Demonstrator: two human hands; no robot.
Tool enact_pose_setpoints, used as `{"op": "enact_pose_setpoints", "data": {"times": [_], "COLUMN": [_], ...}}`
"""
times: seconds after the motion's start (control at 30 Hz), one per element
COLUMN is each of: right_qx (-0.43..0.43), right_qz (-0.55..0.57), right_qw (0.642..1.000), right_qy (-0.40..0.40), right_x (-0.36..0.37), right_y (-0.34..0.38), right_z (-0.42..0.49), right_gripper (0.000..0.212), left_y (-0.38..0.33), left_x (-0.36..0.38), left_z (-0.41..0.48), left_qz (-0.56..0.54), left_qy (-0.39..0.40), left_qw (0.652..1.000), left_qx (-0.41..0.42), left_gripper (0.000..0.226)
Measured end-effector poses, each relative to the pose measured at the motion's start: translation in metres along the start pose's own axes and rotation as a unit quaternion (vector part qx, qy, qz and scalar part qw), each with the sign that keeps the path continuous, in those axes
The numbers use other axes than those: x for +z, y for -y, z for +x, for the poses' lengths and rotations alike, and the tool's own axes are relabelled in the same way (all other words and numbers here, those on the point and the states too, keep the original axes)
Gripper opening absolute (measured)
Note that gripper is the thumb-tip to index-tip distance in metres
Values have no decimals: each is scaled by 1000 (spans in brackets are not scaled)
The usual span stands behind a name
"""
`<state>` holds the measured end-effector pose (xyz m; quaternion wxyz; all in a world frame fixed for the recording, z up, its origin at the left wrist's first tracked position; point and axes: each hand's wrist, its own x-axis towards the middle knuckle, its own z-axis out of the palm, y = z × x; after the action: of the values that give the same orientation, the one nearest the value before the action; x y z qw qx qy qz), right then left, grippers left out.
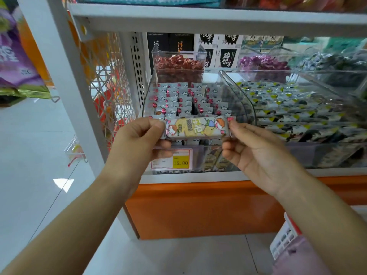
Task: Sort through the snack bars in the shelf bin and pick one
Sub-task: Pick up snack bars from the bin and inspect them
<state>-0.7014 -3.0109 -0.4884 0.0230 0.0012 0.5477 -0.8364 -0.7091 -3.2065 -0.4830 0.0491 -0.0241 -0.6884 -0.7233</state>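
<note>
Yellow and pale grey, with cartoon figures printed along its wrapper, one snack bar [196, 128] is held level between both hands, lengthwise from left to right. The left hand [139, 139] pinches the bar's left end between thumb and forefinger, with the other fingers curled underneath. The right hand [256, 151] pinches the crimped right end the same way, thumb on top. Its remaining fingers are loosely bent below the bar and its palm is turned partly upward. Neither hand touches anything else.

The bar sits just in front of the upper front edge of the clear plastic bin [243, 100], outside it and above the price tag [171, 158] stuck to the bin's front face. Behind the bar, inside the bin, more wrapped bars [178, 100] stand on end in close rows, grey-white with red spots, and a few lie low against the front wall.

A smaller clear box of red-wrapped sweets [178, 62] sits at the back of the same bin. To the right, the neighbouring bin holds a heap of dark, white and yellow packets [288, 108], with purple-wrapped sweets [262, 62] behind them. Both bins stand on a white shelf over an orange base panel [198, 205], and a white wire mesh panel [107, 80] hangs at the shelf's left side
</note>
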Motion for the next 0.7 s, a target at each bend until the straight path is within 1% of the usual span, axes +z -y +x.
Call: {"op": "enact_pose_setpoints", "data": {"times": [0.07, 0.13, 0.23, 0.3, 0.37, 0.47, 0.53, 0.6, 0.67, 0.7], "right_qx": [-2, -2, 24, 70, 115, 148, 154, 153, 128, 91], "right_qz": [-29, -62, -52, 0, 59, 126, 158, 172, 146, 98], "right_qw": [1000, 998, 998, 998, 992, 981, 975, 973, 981, 991], "right_qy": [11, 21, 18, 7, -6, 0, 5, 9, 15, 15], "right_x": [1, 2, 3, 5, 8, 10, 13, 15, 14, 13], "right_y": [0, 2, 4, 4, 3, 4, 4, 4, 3, 2], "right_z": [-1, -3, -2, -1, 0, 1, 0, 0, 0, 0], "right_gripper": [16, 16, 14, 17, 18, 24, 28, 27, 27, 27], "left_y": [-1, -2, -4, -5, -7, -10, -12, -12, -12, -11], "left_x": [-1, -2, -5, -6, -7, -7, -7, -8, -10, -11], "left_z": [-1, -1, -1, -1, -1, -1, 0, 1, 1, 0], "left_qz": [67, 109, 117, 80, 12, -97, -159, -195, -189, -162], "left_qy": [-16, -24, -16, -1, 8, 13, 17, 18, 21, 25], "left_qw": [997, 992, 992, 997, 999, 991, 980, 972, 973, 980], "left_qx": [39, 60, 46, 8, -38, -94, -119, -133, -128, -116], "left_gripper": [22, 22, 24, 23, 20, 19, 21, 24, 23, 21]}}
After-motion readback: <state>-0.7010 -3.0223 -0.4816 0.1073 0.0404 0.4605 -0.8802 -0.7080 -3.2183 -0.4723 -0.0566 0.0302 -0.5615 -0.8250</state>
